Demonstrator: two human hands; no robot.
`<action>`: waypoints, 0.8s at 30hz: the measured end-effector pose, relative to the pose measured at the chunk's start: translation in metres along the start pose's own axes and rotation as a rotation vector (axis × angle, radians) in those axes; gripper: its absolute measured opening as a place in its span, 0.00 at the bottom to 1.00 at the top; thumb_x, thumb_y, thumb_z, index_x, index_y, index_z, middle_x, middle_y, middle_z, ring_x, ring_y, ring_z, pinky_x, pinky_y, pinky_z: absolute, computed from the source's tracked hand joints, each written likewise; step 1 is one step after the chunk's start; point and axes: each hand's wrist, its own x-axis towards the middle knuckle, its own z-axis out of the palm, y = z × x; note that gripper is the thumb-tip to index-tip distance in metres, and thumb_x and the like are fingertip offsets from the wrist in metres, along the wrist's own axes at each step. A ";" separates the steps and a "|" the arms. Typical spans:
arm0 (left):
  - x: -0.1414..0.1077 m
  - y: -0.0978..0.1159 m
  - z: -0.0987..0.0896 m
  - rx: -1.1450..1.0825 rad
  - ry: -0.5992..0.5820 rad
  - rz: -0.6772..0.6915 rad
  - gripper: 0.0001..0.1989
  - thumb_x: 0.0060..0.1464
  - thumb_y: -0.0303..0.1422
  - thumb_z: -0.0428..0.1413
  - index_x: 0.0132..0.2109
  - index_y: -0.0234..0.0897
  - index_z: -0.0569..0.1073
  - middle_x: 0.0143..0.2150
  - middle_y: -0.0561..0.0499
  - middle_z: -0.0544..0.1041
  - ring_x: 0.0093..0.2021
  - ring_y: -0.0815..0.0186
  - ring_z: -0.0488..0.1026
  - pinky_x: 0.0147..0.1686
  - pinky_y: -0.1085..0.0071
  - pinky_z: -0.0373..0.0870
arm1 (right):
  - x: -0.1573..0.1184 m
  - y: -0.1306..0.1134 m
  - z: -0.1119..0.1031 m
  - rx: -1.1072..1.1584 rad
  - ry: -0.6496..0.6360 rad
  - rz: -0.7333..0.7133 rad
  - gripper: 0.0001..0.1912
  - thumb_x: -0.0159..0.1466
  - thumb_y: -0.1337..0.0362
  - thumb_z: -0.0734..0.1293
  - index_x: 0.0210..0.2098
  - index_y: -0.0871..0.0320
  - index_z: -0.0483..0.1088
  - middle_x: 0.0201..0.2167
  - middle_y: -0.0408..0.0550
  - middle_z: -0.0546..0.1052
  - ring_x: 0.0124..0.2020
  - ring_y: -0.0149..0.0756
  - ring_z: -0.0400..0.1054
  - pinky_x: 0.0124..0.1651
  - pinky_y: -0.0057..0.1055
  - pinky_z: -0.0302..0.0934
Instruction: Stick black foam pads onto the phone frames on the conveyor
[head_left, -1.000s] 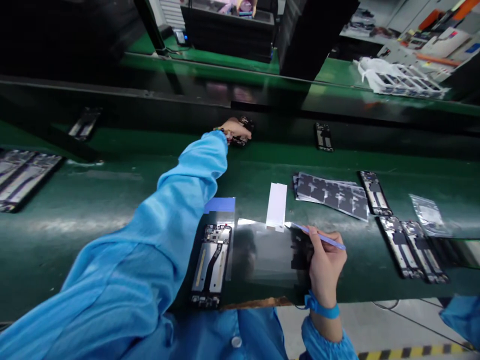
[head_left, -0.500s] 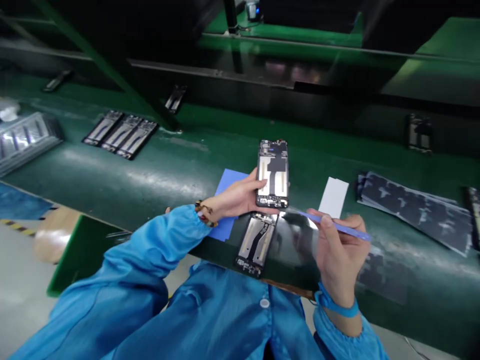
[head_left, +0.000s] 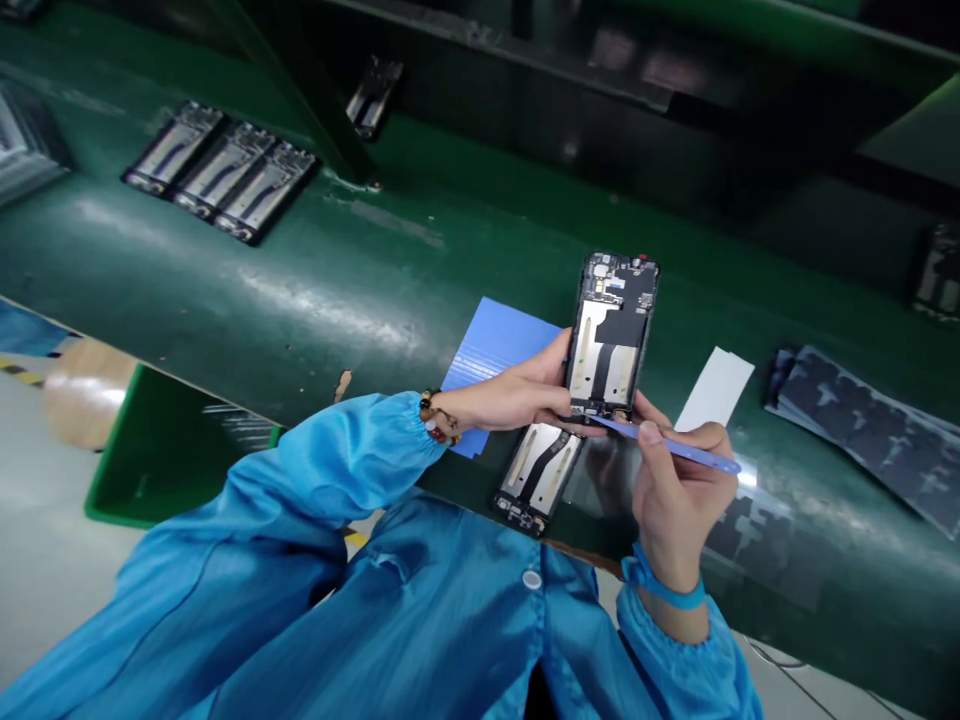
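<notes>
My left hand point(head_left: 529, 393) is closed on an opened phone point(head_left: 613, 335), held above the bench by its lower part, with the thumb across its lower left corner. In my right hand point(head_left: 681, 490) is a thin blue tool point(head_left: 694, 455), pinched between thumb and fingers. Its tip meets the phone's bottom edge. A second opened phone point(head_left: 538, 470) lies on the bench just below my left hand. Blue sheets point(head_left: 499, 345) lie under and behind my left wrist. Beyond my right hand is a white card point(head_left: 716, 388).
Three opened phones point(head_left: 225, 170) lie side by side at the back left, and another point(head_left: 373, 97) stands beyond the green post point(head_left: 300, 95). Dark patterned sheets point(head_left: 862, 425) are stacked at the right. A green bin point(head_left: 169, 460) is below the bench's front edge point(head_left: 161, 358).
The view has shifted down and come closer. The tool's tip has moved left onto the held phone's bottom edge, and my right fingers have come nearer to the phone.
</notes>
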 end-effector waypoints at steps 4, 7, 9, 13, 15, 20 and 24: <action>0.003 -0.002 -0.003 0.057 -0.031 0.053 0.61 0.54 0.24 0.69 0.84 0.60 0.48 0.77 0.39 0.72 0.62 0.51 0.84 0.57 0.55 0.86 | 0.000 0.001 -0.001 0.002 -0.007 -0.004 0.18 0.66 0.62 0.83 0.37 0.53 0.69 0.39 0.44 0.88 0.54 0.48 0.87 0.56 0.44 0.83; 0.003 -0.001 -0.002 0.084 -0.060 0.095 0.62 0.54 0.25 0.72 0.85 0.59 0.48 0.75 0.39 0.74 0.63 0.49 0.84 0.59 0.55 0.85 | -0.001 0.000 0.000 -0.019 -0.003 -0.011 0.18 0.66 0.62 0.83 0.37 0.53 0.69 0.39 0.44 0.87 0.54 0.48 0.87 0.57 0.46 0.82; 0.002 0.001 0.000 0.085 -0.058 0.098 0.63 0.55 0.26 0.73 0.85 0.58 0.47 0.73 0.39 0.76 0.63 0.48 0.84 0.61 0.53 0.84 | -0.001 0.000 0.001 -0.025 -0.003 0.001 0.18 0.66 0.62 0.83 0.37 0.52 0.69 0.39 0.43 0.87 0.54 0.48 0.87 0.57 0.47 0.82; -0.002 0.004 0.001 0.078 -0.028 0.074 0.63 0.56 0.28 0.74 0.86 0.56 0.45 0.73 0.37 0.75 0.65 0.45 0.83 0.62 0.51 0.84 | -0.001 -0.003 0.001 -0.021 -0.004 0.038 0.18 0.66 0.61 0.83 0.36 0.51 0.68 0.35 0.42 0.85 0.57 0.50 0.86 0.58 0.49 0.82; -0.002 0.005 0.001 0.078 -0.022 0.062 0.64 0.55 0.27 0.74 0.86 0.57 0.46 0.74 0.37 0.74 0.65 0.45 0.82 0.61 0.51 0.85 | -0.001 -0.003 0.001 -0.024 -0.006 0.048 0.19 0.66 0.60 0.83 0.36 0.51 0.68 0.33 0.41 0.83 0.58 0.51 0.85 0.58 0.51 0.83; -0.002 0.005 0.002 0.068 -0.002 0.053 0.63 0.54 0.25 0.74 0.86 0.57 0.49 0.74 0.37 0.75 0.64 0.46 0.83 0.60 0.53 0.86 | -0.001 -0.003 0.000 -0.032 -0.014 0.038 0.18 0.66 0.61 0.83 0.36 0.51 0.69 0.32 0.40 0.82 0.58 0.50 0.86 0.59 0.50 0.82; -0.002 0.002 0.002 0.062 -0.016 0.047 0.61 0.58 0.26 0.73 0.86 0.60 0.48 0.76 0.39 0.73 0.68 0.46 0.81 0.62 0.53 0.85 | 0.000 -0.003 0.002 -0.032 -0.014 0.015 0.17 0.66 0.62 0.83 0.35 0.52 0.70 0.32 0.39 0.81 0.57 0.47 0.86 0.58 0.46 0.82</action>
